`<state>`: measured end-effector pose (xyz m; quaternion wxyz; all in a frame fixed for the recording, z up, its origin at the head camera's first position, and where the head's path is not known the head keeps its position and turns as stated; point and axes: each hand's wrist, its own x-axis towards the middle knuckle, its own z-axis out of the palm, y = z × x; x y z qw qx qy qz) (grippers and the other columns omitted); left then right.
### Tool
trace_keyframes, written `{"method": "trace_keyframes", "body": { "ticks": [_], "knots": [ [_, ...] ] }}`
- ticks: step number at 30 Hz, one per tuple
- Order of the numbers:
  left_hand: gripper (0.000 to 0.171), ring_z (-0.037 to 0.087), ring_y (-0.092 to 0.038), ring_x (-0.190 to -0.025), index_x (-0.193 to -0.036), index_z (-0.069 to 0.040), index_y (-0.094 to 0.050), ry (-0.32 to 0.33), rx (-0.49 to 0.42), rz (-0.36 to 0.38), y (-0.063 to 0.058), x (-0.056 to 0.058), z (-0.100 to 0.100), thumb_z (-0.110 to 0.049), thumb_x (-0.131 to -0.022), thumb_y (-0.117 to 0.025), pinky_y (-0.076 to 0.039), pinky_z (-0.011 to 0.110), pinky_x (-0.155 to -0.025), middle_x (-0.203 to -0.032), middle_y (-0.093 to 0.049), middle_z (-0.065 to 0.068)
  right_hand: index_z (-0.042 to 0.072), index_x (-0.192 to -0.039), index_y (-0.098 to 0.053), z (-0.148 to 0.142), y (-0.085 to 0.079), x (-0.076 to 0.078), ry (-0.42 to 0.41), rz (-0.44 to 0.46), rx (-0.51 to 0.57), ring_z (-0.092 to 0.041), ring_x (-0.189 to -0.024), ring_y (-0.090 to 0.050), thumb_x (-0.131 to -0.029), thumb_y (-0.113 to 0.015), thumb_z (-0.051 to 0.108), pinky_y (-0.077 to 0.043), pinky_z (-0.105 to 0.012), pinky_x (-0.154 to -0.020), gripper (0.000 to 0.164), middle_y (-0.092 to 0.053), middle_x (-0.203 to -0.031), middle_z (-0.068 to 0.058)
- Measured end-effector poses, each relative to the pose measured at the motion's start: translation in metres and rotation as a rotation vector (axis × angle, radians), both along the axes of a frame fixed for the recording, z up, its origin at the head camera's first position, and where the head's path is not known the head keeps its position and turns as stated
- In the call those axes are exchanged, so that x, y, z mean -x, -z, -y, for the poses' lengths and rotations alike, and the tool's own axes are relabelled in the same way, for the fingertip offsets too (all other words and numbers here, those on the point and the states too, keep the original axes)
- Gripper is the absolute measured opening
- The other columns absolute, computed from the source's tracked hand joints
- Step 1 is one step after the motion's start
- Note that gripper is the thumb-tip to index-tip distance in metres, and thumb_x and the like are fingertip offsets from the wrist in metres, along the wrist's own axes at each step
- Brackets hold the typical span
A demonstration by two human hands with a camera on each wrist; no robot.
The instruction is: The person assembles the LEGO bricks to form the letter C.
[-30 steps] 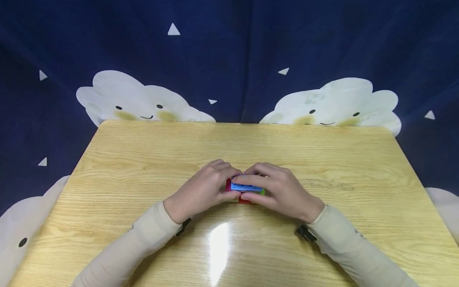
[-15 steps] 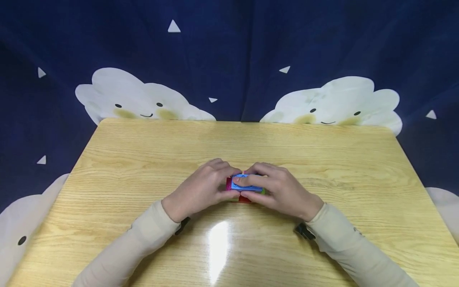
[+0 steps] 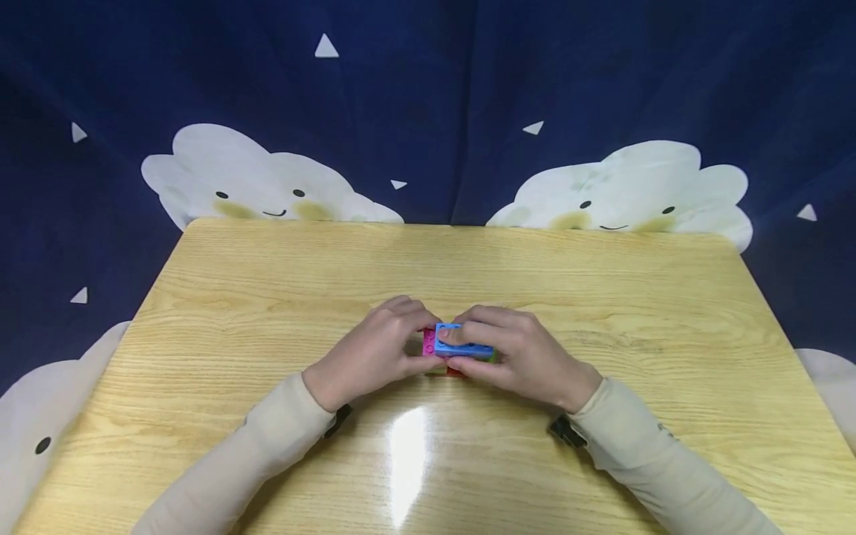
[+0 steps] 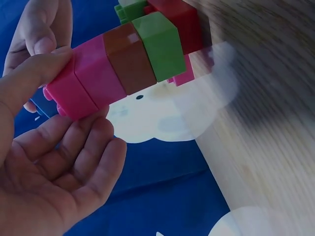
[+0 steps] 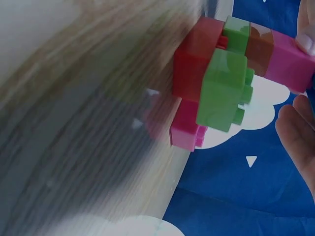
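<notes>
A tower of toy building bricks stands between the hands. My left hand (image 3: 374, 349) grips the pink brick (image 4: 71, 96) at its top, thumb on one side and fingers on the other. Below come another pink brick (image 4: 101, 71), a brown brick (image 4: 130, 61) and a green brick (image 4: 160, 46), above a red brick (image 4: 182, 24) at the base. My right hand (image 3: 528, 357) holds a blue brick (image 3: 464, 351), index finger lying over its studs and thumb at the near side. The blue brick overlaps the pink top in the head view, leaving some pink studs showing.
A wider green brick (image 5: 221, 88) with side-facing studs and a low pink brick (image 5: 186, 125) adjoin the red base. All stand on a wooden table (image 3: 301, 267). A dark blue curtain (image 3: 428, 96) with white clouds hangs behind its far edge.
The blue brick has shifted slightly right and tilted, baring more of the pink studs. The left fingers have drawn back a little from the blue brick.
</notes>
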<state>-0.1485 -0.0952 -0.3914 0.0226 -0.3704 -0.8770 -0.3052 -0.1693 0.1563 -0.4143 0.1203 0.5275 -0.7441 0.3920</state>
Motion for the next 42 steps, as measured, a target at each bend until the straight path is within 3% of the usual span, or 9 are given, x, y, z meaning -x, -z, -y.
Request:
{"method": "trace_keyframes", "body": {
  "ticks": [6,18,29,36,42],
  "knots": [
    [0.031,0.025,-0.065,-0.095,-0.113,-0.002,-0.079,0.004,-0.017,0.050,-0.0001,0.0029,-0.0017,-0.020,-0.091,-0.093,-0.055,0.032,-0.087,-0.102,-0.074,0.002,0.011,-0.113,-0.079,0.0019,0.0004,-0.0012,0.010,0.035,0.004,-0.018,-0.096,-0.075,-0.086,-0.092,0.001,-0.064,-0.034,-0.084,0.032,-0.077,-0.110,-0.004],
    [0.033,0.022,-0.065,-0.100,-0.113,-0.002,-0.079,-0.030,-0.020,0.122,-0.0018,0.0036,-0.0017,-0.018,-0.089,-0.094,-0.056,0.036,-0.093,-0.106,-0.075,0.003,0.011,-0.112,-0.081,0.0018,0.0010,0.0003,0.003,0.040,0.013,-0.019,-0.094,-0.075,-0.085,-0.093,0.000,-0.064,-0.034,-0.084,0.032,-0.078,-0.108,-0.004],
    [0.035,0.027,-0.067,-0.099,-0.113,-0.001,-0.079,-0.040,-0.026,0.110,-0.0022,0.0036,-0.0028,-0.020,-0.089,-0.095,-0.056,0.036,-0.090,-0.104,-0.075,0.003,0.013,-0.106,-0.078,0.0019,-0.0038,0.0005,0.000,0.038,-0.022,-0.014,-0.088,-0.071,-0.087,-0.091,0.001,-0.063,-0.030,-0.080,0.027,-0.076,-0.103,-0.001],
    [0.047,0.017,-0.066,-0.103,-0.124,-0.006,-0.076,-0.049,-0.033,0.131,-0.0043,0.0016,-0.0018,-0.030,-0.089,-0.095,-0.056,0.035,-0.092,-0.112,-0.076,0.000,0.014,-0.105,-0.075,0.0011,-0.0039,0.0007,-0.015,0.029,-0.028,-0.013,-0.085,-0.068,-0.089,-0.090,0.001,-0.062,-0.029,-0.078,0.025,-0.074,-0.103,0.000],
    [0.041,0.016,-0.064,-0.099,-0.117,-0.007,-0.080,-0.022,-0.059,0.056,-0.0084,0.0002,-0.0032,-0.032,-0.088,-0.095,-0.055,0.032,-0.090,-0.106,-0.075,-0.002,0.013,-0.107,-0.075,0.0006,-0.0031,0.0004,-0.020,0.037,-0.037,-0.012,-0.082,-0.065,-0.089,-0.090,0.001,-0.060,-0.027,-0.075,0.026,-0.073,-0.100,0.000]
  ]
}}
